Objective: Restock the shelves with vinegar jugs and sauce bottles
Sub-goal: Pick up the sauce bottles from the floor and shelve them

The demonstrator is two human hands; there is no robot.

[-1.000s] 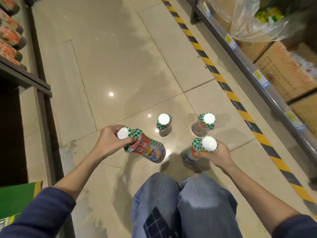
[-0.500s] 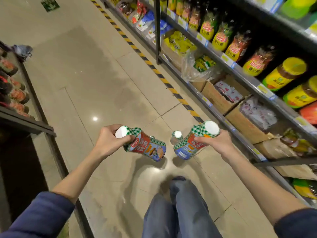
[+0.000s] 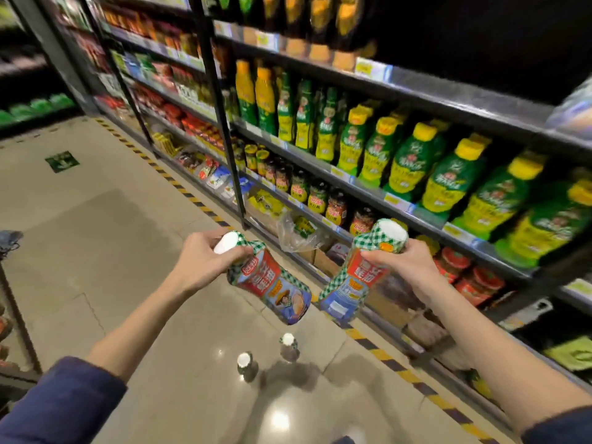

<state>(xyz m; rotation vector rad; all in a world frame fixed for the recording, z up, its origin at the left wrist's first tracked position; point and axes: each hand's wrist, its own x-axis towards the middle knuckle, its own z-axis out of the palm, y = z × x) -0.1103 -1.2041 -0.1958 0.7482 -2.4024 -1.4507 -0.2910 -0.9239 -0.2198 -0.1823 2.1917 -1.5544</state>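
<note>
We are holding the left sauce bottle (image 3: pixel 272 285) and the right sauce bottle (image 3: pixel 357 280) in the air before the shelves (image 3: pixel 368 187), neither shelved yet. Our left hand (image 3: pixel 205 261) is curling its fingers round one tilted neck, and our right hand (image 3: pixel 407 261) is gripping the other under its cap. Two spare bottles (image 3: pixel 245 363) are standing on the floor (image 3: pixel 128 251) near its striped edge line, so we judge that most of the restocking is left.

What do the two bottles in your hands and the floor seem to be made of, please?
The left bottle and right bottle look like plastic wrapped in glossy printed sleeves that catch light, with matte white caps. The floor looks like polished tile: seams, mirror-like lamp glare.
</note>
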